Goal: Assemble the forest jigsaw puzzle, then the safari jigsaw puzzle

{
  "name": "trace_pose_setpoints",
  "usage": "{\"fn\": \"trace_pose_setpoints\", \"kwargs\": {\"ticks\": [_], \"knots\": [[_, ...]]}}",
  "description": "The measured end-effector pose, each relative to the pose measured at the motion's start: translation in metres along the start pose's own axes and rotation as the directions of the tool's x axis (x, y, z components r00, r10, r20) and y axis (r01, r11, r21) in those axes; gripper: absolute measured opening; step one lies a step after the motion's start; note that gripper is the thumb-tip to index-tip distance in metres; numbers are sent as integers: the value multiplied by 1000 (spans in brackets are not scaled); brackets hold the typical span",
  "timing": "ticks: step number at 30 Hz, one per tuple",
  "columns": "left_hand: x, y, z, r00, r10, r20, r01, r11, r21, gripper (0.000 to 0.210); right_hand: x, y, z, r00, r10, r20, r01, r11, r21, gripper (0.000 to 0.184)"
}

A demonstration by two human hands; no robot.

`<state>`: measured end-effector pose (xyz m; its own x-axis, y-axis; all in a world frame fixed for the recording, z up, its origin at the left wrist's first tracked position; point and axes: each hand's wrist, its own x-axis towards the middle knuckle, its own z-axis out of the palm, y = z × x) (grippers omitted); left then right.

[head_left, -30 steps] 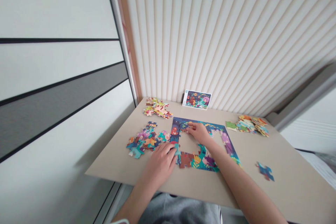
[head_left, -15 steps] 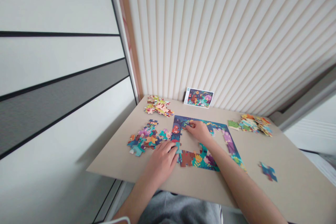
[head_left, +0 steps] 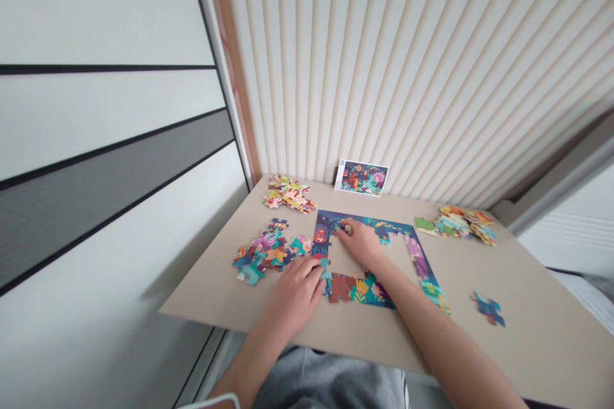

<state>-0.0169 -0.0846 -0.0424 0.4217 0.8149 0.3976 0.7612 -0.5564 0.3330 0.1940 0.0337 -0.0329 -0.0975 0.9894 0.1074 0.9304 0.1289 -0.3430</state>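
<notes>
A partly joined jigsaw puzzle [head_left: 341,289] lies on the table, its border framing a bare middle. My right hand [head_left: 361,243] reaches over its upper left part. The thumb and forefinger pinch a small dark puzzle piece [head_left: 342,228] against the inner side of the top border; the fingers partly cover it. My left hand [head_left: 300,282] rests with fingers stretched out at the puzzle's lower left edge, fingertips on the border pieces. Just beyond that hand is a heap of loose puzzle pieces [head_left: 268,249], blue, purple and orange.
A picture card [head_left: 362,177] of the sea scene leans at the back of the table [head_left: 211,297]. Another heap of pieces [head_left: 288,193] sits at the back left, and a third pile [head_left: 463,223] at the back right. One blue-and-red piece [head_left: 489,309] lies alone on the right.
My right hand has shifted slightly left, its fingertips still at the upper left inner border. My left hand stays in place. The camera view has moved a little.
</notes>
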Motion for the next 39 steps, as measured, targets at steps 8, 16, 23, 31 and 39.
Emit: {"fn": "trace_pose_setpoints", "kwargs": {"ticks": [8,16,23,31,39], "knots": [[-1,-2,4,999,22,-32,-23,1000,-3,24,-6,-6,-8,987,-124,103,141,975,-174,41],[0,0,0,1000,13,-20,-13,1000,0,22,-6,-7,-5,957,-291,-15,274,917,-292,35],[0,1,0,1000,1,3,-1,1000,7,23,-9,-8,-7,922,-385,35,373,865,-335,36],[0,1,-1,1000,13,-5,-13,1000,25,23,-6,-2,-14,914,-398,75,404,884,-233,37],[0,0,2,999,11,-45,-10,1000,19,23,-6,17,-15,865,-502,22,497,847,-192,33]]}}
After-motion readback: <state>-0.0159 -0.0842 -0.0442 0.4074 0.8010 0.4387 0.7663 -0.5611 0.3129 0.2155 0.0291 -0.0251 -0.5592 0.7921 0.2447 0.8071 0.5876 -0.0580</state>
